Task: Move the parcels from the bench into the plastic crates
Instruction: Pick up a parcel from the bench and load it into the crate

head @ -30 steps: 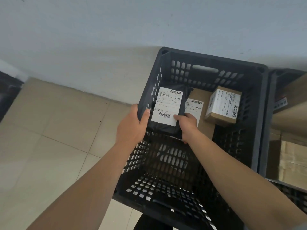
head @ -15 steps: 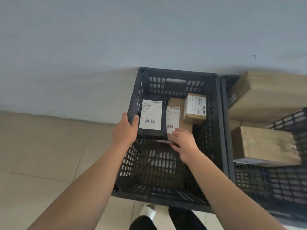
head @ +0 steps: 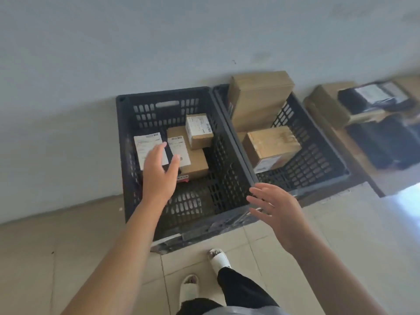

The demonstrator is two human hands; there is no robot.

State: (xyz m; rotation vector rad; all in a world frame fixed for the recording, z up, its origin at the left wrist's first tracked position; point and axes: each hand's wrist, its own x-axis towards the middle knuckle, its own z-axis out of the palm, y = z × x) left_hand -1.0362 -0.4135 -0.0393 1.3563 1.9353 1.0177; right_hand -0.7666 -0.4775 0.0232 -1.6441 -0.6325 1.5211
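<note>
Black parcel (head: 152, 153) — white label up — in crate (head: 122, 137); both hands (head: 159, 176) spread, empty.

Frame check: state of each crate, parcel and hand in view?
Left crate: partly filled.
Black parcel: lies in left crate, label up.
Small box: stacked on flat box.
Right crate: holds two cardboard boxes.
Left hand: open, above black parcel.
Right hand: open, holds nothing.

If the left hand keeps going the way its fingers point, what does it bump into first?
Probably the black parcel with the white label in the left crate. The left hand is open right above it, though how far above is unclear.
</note>
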